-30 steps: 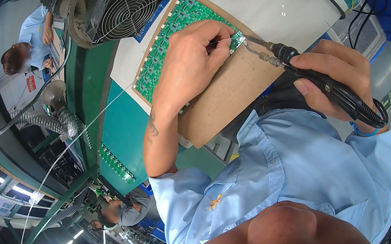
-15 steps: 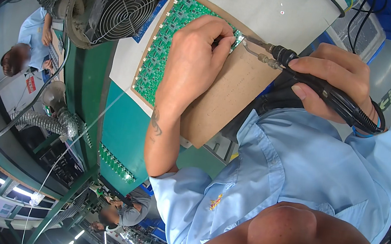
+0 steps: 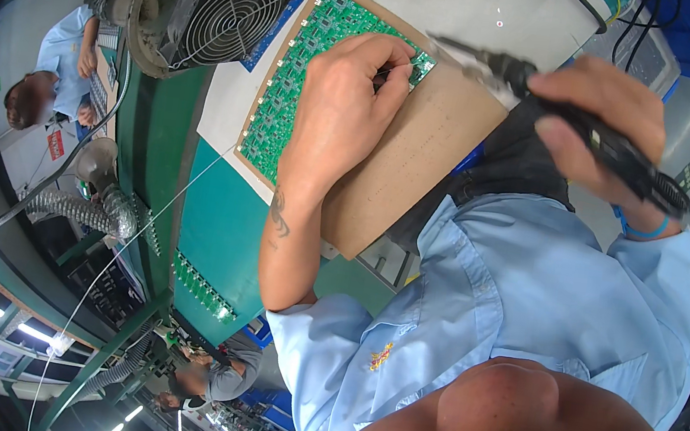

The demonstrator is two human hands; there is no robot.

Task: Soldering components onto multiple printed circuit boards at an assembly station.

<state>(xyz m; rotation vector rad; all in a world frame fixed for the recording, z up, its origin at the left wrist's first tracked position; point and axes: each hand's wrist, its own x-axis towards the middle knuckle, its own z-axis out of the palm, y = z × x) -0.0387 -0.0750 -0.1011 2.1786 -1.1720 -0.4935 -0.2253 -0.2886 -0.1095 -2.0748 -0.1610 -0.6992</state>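
Observation:
A green circuit board panel, dense with small parts, lies on a brown flat board. Over its right side rests my left hand, thumb and forefinger pinched together near the panel's edge. Something small and dark shows between those fingers, too hidden to name. My right hand is wrapped round the black handle of a soldering iron, which has a thin metal tube beside its tip. The iron and hand are blurred by motion. Its tip is just above and right of the panel's corner, apart from the left fingers.
A round-grilled fan in a duct hood stands at the left of the white work surface. A green strip of circuit boards lies on the green table. Co-workers sit at the far left and lower left. Black cables hang at the upper right.
My right hand has lifted the soldering iron up and away from the panel's corner by the left fingertips. My left hand keeps its pinch in nearly the same place.

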